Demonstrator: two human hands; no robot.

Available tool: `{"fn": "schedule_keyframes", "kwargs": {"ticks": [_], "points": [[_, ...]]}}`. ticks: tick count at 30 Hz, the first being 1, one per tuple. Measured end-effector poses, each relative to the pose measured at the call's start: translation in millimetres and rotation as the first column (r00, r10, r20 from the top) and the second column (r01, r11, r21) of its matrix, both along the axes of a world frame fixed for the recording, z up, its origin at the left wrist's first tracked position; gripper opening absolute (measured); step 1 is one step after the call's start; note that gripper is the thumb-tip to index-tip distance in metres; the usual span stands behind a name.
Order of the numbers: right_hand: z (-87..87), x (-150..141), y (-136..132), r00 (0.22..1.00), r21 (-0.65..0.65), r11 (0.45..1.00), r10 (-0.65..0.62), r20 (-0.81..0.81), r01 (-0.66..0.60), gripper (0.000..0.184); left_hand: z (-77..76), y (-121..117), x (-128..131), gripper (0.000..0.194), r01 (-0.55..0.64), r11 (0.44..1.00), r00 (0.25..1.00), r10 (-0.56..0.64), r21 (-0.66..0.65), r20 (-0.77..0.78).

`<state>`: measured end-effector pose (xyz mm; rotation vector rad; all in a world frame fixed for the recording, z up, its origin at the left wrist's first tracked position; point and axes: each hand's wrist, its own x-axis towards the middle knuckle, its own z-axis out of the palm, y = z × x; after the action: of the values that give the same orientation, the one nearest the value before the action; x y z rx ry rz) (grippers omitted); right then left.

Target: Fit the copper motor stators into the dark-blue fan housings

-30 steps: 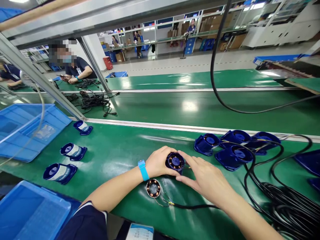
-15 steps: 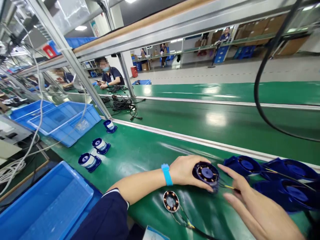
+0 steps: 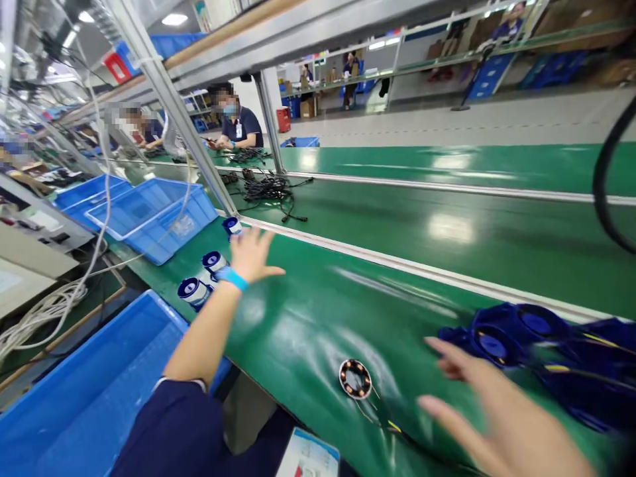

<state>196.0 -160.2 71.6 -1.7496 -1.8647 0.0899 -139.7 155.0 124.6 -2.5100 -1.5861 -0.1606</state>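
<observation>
My left hand (image 3: 252, 257), with a blue band at the wrist, is spread open over the green work surface (image 3: 298, 311). Its fingertips reach a small dark-blue cylindrical part with a white label (image 3: 233, 228), partly hidden; I cannot tell if they touch. Two similar labelled parts, a middle one (image 3: 214, 262) and a near one (image 3: 195, 291), stand by my wrist. My right hand (image 3: 501, 411) is open, thumb and fingers apart, beside several dark-blue fan-like housings (image 3: 536, 324) with thin wires. Between the hands lies a stator ring with copper coils (image 3: 342, 377), its wires running to a black cable.
Blue bins stand at the far left (image 3: 154, 228) and near left (image 3: 89, 391). A metal post (image 3: 173, 106) rises behind the labelled parts. Black cables (image 3: 268, 189) lie beyond the pale rail. A black cable (image 3: 603, 192) hangs at right. A co-worker (image 3: 243, 126) sits across the bench.
My left hand has let go of the round dark-blue housing, now among the others at right, and moved left to the labelled parts. My right hand remains near the housings. The view has shifted.
</observation>
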Motion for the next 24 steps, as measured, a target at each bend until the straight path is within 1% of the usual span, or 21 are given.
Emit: {"fn": "schedule_keyframes", "kwargs": {"ticks": [1,2,3,4,5,6,8,9,11,12,13,14,15,16,18,20,21,22,24], "points": [[-1.0,-24,-2,0.996,-0.070,0.994,0.077,-0.036,-0.080,0.061,5.3,16,-33,0.119,-0.147,0.989,0.987,0.148,0.024,-0.065],[-4.5,-45,-3,0.991,-0.130,0.983,0.121,-0.061,-0.128,0.067,9.3,30,-62,0.122,-0.291,0.957,0.950,0.288,-0.006,-0.122],[-10.4,-62,-3,0.984,-0.177,0.970,0.156,-0.080,-0.168,0.074,12.0,42,-86,0.124,-0.399,0.912,0.908,0.379,-0.091,-0.178],[-17.7,-75,-3,0.983,-0.206,0.962,0.165,-0.085,-0.179,0.077,13.8,52,-105,0.123,-0.436,0.882,0.892,0.395,-0.182,-0.221],[-25.6,-84,-2,0.985,-0.209,0.964,0.154,-0.079,-0.167,0.074,15.0,58,-119,0.116,-0.425,0.875,0.897,0.371,-0.234,-0.242],[-33.2,-90,0,0.988,-0.190,0.970,0.142,-0.063,-0.152,0.067,15.7,61,-127,0.106,-0.399,0.872,0.908,0.334,-0.283,-0.252],[-44.7,-95,4,0.994,-0.109,0.988,0.113,0.000,-0.112,0.048,15.4,59,-129,0.087,-0.308,0.895,0.942,0.239,-0.324,-0.236],[-47.7,-96,7,0.995,-0.054,0.994,0.096,0.040,-0.093,0.042,14.2,53,-124,0.080,-0.263,0.907,0.955,0.195,-0.329,-0.224],[-47.5,-93,12,0.992,0.051,0.997,0.052,0.113,-0.058,0.040,8.5,34,-103,0.073,-0.122,0.936,0.986,0.075,-0.332,-0.150],[-44.3,-91,14,0.990,0.091,0.995,0.032,0.137,-0.045,0.041,3.9,22,-87,0.072,-0.027,0.942,0.996,-0.004,-0.336,-0.091],[-39.2,-87,15,0.989,0.123,0.992,0.017,0.147,-0.035,0.041,-1.6,7,-70,0.071,0.110,0.937,0.994,-0.113,-0.330,0.012],[-32.5,-84,15,0.989,0.152,0.988,0.002,0.146,-0.024,0.040,-7.8,-9,-50,0.072,0.260,0.907,0.965,-0.230,-0.332,0.127],[-24.3,-79,14,0.991,0.174,0.985,-0.013,0.134,-0.010,0.040,-14.3,-26,-28,0.074,0.382,0.863,0.920,-0.320,-0.331,0.227],[-15.3,-75,13,0.993,0.193,0.981,-0.029,0.112,0.007,0.040,-20.5,-44,-6,0.077,0.478,0.818,0.869,-0.386,-0.320,0.310],[2.7,-67,9,0.997,0.219,0.975,-0.055,0.056,0.042,0.041,-30.5,-77,37,0.080,0.621,0.708,0.768,-0.462,-0.337,0.444],[16.2,-62,6,0.998,0.231,0.971,-0.068,0.012,0.064,0.043,-36.4,-106,74,0.079,0.710,0.601,0.687,-0.480,-0.366,0.546],[19.8,-60,5,0.997,0.237,0.969,-0.078,0.000,0.076,0.044,-38.2,-118,89,0.079,0.741,0.555,0.656,-0.480,-0.377,0.582],[21.4,-59,5,0.996,0.239,0.967,-0.088,-0.005,0.086,0.043,-39.6,-127,100,0.079,0.764,0.519,0.632,-0.480,-0.383,0.608],[19.8,-56,4,0.995,0.229,0.969,-0.096,0.016,0.090,0.040,-42.0,-139,116,0.081,0.786,0.475,0.608,-0.476,-0.396,0.635]]}}
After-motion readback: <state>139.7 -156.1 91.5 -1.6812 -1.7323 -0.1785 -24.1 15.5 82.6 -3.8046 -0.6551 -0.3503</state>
